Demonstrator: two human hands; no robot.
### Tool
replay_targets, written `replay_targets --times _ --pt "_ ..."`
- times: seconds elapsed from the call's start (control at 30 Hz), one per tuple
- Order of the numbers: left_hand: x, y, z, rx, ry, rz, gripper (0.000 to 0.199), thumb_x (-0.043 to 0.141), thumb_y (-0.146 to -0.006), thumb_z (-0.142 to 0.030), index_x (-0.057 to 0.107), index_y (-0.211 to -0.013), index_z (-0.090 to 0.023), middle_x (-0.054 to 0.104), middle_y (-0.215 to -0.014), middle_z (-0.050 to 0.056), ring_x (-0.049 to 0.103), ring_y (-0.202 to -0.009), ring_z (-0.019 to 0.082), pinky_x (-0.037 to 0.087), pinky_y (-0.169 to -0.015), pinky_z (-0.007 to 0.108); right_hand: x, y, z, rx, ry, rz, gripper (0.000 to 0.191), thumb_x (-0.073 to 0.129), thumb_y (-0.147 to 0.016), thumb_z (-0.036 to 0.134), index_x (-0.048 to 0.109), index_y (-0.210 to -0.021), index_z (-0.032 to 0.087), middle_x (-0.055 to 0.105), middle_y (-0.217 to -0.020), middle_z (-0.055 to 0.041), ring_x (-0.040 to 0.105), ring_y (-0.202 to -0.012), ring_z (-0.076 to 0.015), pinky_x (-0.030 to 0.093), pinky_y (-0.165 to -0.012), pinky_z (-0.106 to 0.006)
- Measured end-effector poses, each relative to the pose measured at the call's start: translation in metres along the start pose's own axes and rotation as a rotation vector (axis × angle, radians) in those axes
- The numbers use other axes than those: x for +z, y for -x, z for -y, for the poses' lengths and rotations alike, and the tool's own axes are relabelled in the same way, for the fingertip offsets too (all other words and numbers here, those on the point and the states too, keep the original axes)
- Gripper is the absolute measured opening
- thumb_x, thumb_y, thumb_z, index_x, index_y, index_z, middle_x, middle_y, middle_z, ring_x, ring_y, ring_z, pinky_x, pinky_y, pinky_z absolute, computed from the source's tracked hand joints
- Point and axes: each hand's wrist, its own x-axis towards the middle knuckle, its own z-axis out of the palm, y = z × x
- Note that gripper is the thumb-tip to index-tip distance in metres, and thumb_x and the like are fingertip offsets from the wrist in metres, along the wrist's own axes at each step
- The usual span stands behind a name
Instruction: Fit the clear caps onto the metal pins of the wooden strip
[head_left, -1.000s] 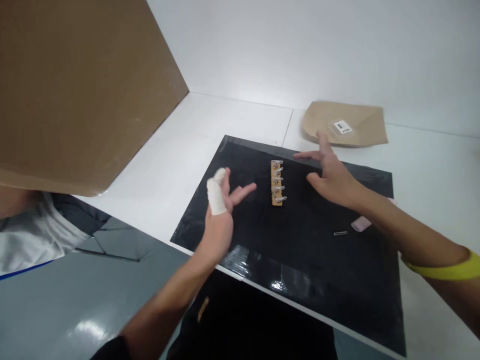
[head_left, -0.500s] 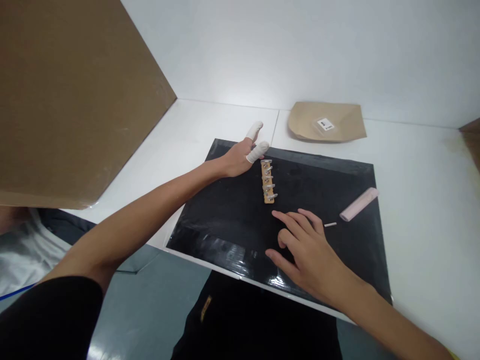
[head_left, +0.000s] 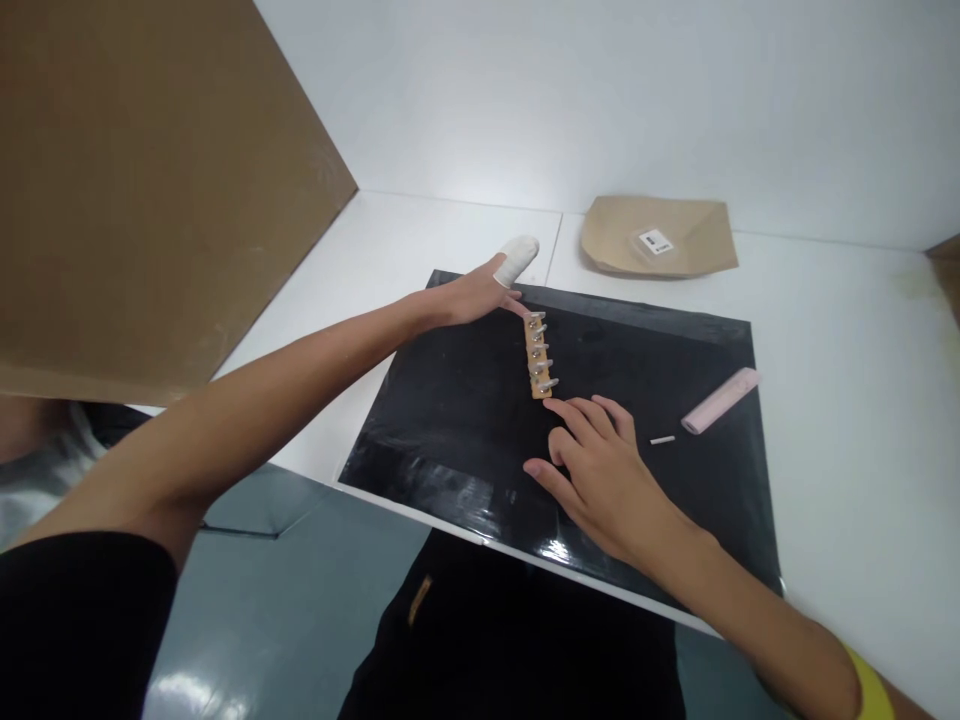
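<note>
Brought R hand [head_left: 592,475] up by near end of strip [head_left: 535,356] vs. prev. frame, L hand [head_left: 476,293] at far end; fingers [head_left: 570,419] loose, gripping nothing. Prob. steadying; next, needs light two-end touch.

On black mat [head_left: 442,420]: tan strip [head_left: 533,358] with row of clear tips [head_left: 545,365]. At far end of strip: left hand [head_left: 474,292], white cover [head_left: 517,258] on one digit. At near end: right hand [head_left: 600,475], loosely spread; contact unclear at both ends. To the right: short white stick [head_left: 662,440], pink bar [head_left: 721,402]. Behind mat: paper bag [head_left: 611,225] with labelled packet [head_left: 655,243].
</note>
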Motion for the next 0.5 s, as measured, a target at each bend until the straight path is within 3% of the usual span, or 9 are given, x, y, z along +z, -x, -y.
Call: replay_targets --times 0.07,0.23,0.5 --pt "-0.002 -0.002 0.001 -0.029 0.044 0.011 0.068 0.048 -0.107 -0.032 0.019 -0.169 -0.034 0.039 -0.169 0.006 0.053 -0.143 0.035 0.049 -0.115 0.048 0.0 -0.001 0.001 0.016 0.0 -0.021 0.05 0.041 -0.111 0.048 0.069 -0.084 0.017 0.068 -0.136 -0.0198 0.059 -0.126 -0.0368 0.041 -0.112 -0.061" --pt "0.0 0.002 0.002 -0.049 0.144 -0.134 0.061 0.04 -0.11 -0.045 0.023 -0.168 -0.035 0.04 -0.169 0.007 0.052 -0.146 0.033 0.05 -0.114 0.046 -0.001 -0.003 0.0 0.035 -0.018 -0.034 0.045 0.041 -0.111 0.044 0.068 -0.085 0.019 0.069 -0.135 -0.0177 0.057 -0.125 -0.0362 0.04 -0.111 -0.06" --pt "0.005 0.032 -0.003 -0.156 0.168 -0.121 0.057 0.039 -0.111 -0.037 0.026 -0.167 -0.034 0.042 -0.168 0.009 0.044 -0.151 0.031 0.041 -0.122 0.046 0.004 0.0 0.001 0.123 -0.12 -0.105 0.048 0.035 -0.112 0.044 0.061 -0.079 0.022 0.071 -0.13 -0.0145 0.056 -0.126 -0.0345 0.038 -0.111 -0.061"
